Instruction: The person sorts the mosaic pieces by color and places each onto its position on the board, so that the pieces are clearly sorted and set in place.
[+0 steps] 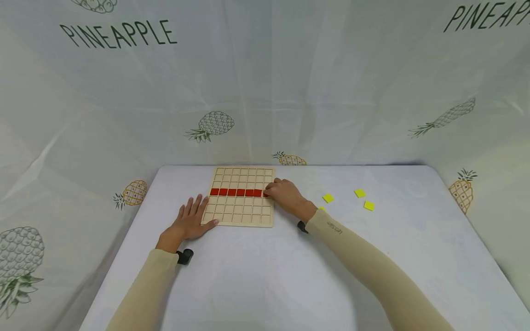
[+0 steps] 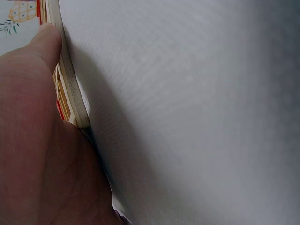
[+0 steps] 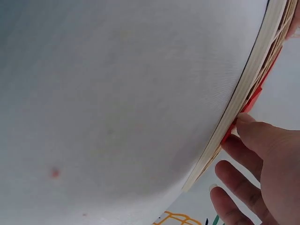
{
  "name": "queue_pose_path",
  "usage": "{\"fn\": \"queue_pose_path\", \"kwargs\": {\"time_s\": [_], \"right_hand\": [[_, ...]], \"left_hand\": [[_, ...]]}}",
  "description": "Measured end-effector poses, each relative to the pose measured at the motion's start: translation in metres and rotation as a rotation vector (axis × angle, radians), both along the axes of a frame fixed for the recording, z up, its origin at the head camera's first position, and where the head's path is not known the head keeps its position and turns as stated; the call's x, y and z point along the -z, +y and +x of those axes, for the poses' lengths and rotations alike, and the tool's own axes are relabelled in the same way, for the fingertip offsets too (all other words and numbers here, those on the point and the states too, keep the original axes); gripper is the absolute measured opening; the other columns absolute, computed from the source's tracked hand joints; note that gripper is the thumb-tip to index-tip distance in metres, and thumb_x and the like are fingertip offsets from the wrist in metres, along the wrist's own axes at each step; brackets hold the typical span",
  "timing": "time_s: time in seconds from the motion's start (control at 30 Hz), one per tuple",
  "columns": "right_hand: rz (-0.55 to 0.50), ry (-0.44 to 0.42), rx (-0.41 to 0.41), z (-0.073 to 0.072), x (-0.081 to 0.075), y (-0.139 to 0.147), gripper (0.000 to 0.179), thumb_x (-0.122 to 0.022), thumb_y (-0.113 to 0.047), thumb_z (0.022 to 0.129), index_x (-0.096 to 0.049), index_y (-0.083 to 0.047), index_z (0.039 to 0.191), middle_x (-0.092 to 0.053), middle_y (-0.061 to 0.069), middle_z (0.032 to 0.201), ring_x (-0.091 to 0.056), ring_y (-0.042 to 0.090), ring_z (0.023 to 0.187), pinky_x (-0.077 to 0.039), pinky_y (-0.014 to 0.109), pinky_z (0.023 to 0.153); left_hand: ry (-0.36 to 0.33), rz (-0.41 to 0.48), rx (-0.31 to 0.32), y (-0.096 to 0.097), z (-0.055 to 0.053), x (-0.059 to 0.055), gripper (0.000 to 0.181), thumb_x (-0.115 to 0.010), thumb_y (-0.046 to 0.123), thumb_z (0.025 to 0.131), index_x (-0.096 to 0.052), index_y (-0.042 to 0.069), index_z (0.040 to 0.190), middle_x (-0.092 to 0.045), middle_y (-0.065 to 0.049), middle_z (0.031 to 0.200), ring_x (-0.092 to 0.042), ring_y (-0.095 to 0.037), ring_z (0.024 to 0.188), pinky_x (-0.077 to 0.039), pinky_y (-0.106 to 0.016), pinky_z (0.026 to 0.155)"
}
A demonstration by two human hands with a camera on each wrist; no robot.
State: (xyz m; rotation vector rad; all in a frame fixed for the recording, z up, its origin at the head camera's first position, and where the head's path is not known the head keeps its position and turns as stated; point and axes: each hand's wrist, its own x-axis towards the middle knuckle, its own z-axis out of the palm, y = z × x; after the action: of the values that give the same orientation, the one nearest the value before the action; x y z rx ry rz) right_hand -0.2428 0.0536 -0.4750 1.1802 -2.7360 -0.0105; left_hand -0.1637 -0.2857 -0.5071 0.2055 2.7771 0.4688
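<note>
A pale wooden grid board (image 1: 238, 211) lies on the white table, with a row of red square tiles (image 1: 236, 192) across its middle. My right hand (image 1: 290, 196) is at the row's right end. In the right wrist view, its thumb and index finger pinch a red tile (image 3: 228, 133) at the board's edge, while the other fingers stay off it. My left hand (image 1: 188, 223) lies flat with spread fingers by the board's left side. Its thumb (image 2: 47, 42) touches the near edge of the board in the left wrist view.
Several yellow square tiles (image 1: 359, 193) lie scattered on the table (image 1: 256, 276) to the right of the board, one partly hidden by my right forearm. A white curtain (image 1: 331, 92) printed with pineapples hangs behind the table and at both sides.
</note>
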Motion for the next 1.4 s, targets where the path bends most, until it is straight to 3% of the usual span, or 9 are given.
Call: {"fn": "queue_pose_path", "kwargs": {"time_s": [0.23, 0.53, 0.87, 1.1, 1.3, 1.4], "right_hand": [[-0.061, -0.055, -0.048, 0.002, -0.005, -0.011, 0.032, -0.068, -0.013, 0.103, -0.073, -0.014, 0.136, -0.070, 0.004, 0.140, -0.066, 0.025, 0.124, -0.057, 0.041, 0.102], [0.036, -0.094, -0.024, 0.000, -0.003, -0.021, 0.036, -0.066, -0.014, 0.104, -0.071, -0.019, 0.139, -0.066, -0.001, 0.146, -0.067, 0.022, 0.121, -0.057, 0.036, 0.100], [0.040, -0.116, -0.019, 0.000, -0.002, -0.018, 0.039, -0.066, -0.012, 0.104, -0.069, -0.019, 0.142, -0.063, 0.000, 0.149, -0.066, 0.024, 0.123, -0.056, 0.038, 0.102], [-0.037, -0.123, -0.029, 0.005, -0.001, -0.012, 0.035, -0.063, -0.017, 0.107, -0.070, -0.015, 0.141, -0.065, 0.004, 0.147, -0.067, 0.026, 0.124, -0.057, 0.040, 0.101], [-0.145, -0.133, 0.037, 0.014, -0.009, 0.005, 0.036, -0.071, -0.016, 0.103, -0.071, -0.014, 0.139, -0.065, 0.005, 0.148, -0.066, 0.027, 0.127, -0.055, 0.046, 0.105], [-0.164, -0.125, 0.076, 0.018, -0.013, 0.018, 0.038, -0.074, -0.015, 0.101, -0.071, -0.014, 0.139, -0.064, 0.004, 0.148, -0.066, 0.027, 0.127, -0.054, 0.047, 0.107]], "left_hand": [[-0.002, -0.004, 0.008, -0.001, -0.001, 0.001, 0.102, -0.050, 0.066, 0.103, -0.004, 0.002, 0.169, 0.008, -0.025, 0.176, 0.011, -0.049, 0.160, 0.008, -0.066, 0.127], [-0.002, 0.002, 0.009, 0.002, 0.002, 0.000, 0.102, -0.050, 0.064, 0.104, -0.005, 0.000, 0.168, 0.007, -0.026, 0.175, 0.010, -0.051, 0.160, 0.007, -0.066, 0.127], [-0.003, 0.001, 0.006, 0.002, 0.003, -0.005, 0.101, -0.051, 0.063, 0.104, -0.005, 0.000, 0.169, 0.007, -0.026, 0.175, 0.010, -0.050, 0.160, 0.007, -0.066, 0.127], [0.001, 0.015, 0.013, 0.000, 0.004, -0.002, 0.104, -0.049, 0.068, 0.103, -0.006, 0.001, 0.169, 0.007, -0.026, 0.175, 0.010, -0.050, 0.160, 0.007, -0.066, 0.127], [0.005, 0.011, 0.013, 0.001, 0.005, -0.002, 0.107, -0.046, 0.073, 0.101, -0.006, 0.000, 0.168, 0.006, -0.027, 0.175, 0.010, -0.051, 0.160, 0.007, -0.067, 0.126], [0.002, 0.010, 0.010, 0.003, 0.006, -0.008, 0.106, -0.047, 0.072, 0.102, -0.006, -0.001, 0.168, 0.006, -0.028, 0.175, 0.009, -0.052, 0.160, 0.006, -0.067, 0.126]]}}
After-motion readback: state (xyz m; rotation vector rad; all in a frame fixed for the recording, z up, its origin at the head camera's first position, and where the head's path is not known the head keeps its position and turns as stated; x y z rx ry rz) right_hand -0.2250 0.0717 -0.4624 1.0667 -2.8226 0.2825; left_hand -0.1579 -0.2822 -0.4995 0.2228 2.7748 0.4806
